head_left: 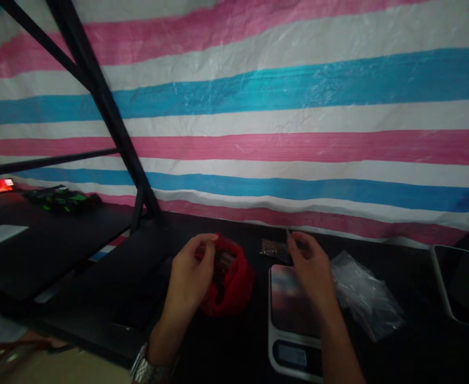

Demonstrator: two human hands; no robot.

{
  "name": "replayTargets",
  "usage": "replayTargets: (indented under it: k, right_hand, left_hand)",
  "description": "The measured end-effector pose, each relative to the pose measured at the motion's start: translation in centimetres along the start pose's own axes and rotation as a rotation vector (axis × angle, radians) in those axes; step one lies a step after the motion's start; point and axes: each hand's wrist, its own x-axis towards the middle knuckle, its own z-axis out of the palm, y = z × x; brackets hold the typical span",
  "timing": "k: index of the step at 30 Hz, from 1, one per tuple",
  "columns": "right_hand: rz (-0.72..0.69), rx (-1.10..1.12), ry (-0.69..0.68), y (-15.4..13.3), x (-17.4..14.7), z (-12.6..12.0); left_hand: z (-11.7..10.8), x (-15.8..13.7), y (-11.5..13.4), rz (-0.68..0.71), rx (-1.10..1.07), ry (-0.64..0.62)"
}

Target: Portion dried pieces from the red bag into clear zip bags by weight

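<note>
My left hand (192, 269) is closed at the left rim of a red bag (238, 288), thumb and fingers pinched on its edge. The bag's mouth gapes upward and shows dark brown bits inside. Above the far part of a digital kitchen scale (294, 336), my right hand (308, 261) is closed in a pinch. A thin pale tip sticks out from those fingers, too small and blurred to name. Just left of the fingertips lies a small clear packet (273, 249) with brown bits in it. The scale's plate is partly covered from view by my right forearm.
Flat clear plastic bags (366, 293) lie right of the scale. A phone-like device (462, 285) stands at the far right. A black metal frame (102, 101) rises at left, with a black-and-green object (62, 200) beyond it. Striped sheeting (298, 144) hangs behind the table.
</note>
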Motion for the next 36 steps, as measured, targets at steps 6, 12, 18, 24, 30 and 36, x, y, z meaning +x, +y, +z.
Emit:
replayTargets:
  k: [6, 12, 18, 24, 30, 36]
  right_hand:
    - [-0.137, -0.158, -0.175, -0.3, -2.4, 2.9]
    - [-0.039, -0.467, 0.118, 2.1, 0.0, -5.7]
    - [0.117, -0.69, 0.189, 4.6, -0.3, -12.8]
    - [-0.001, -0.52, 0.07, 4.7, -1.5, -14.3]
    - [0.11, -0.459, 0.046, 4.2, -2.2, -14.9]
    - [0.108, -0.249, 0.155, 0.5, -2.3, -13.4]
  left_hand:
    - [0.9, 0.4, -2.6, 0.104, 0.287, -0.149]
    - [2.4, 0.1, -3.4, 0.078, 0.401, -0.148]
    - [1.8, 0.7, -3.5, 0.073, 0.414, -0.147]
    - [1.2, 0.7, -1.2, 0.078, 0.326, -0.119]
    - [0.6, 0.6, 1.2, 0.081, 0.194, -0.089]
    - [1.6, -0.7, 3.0, 0.191, 0.001, -0.176]
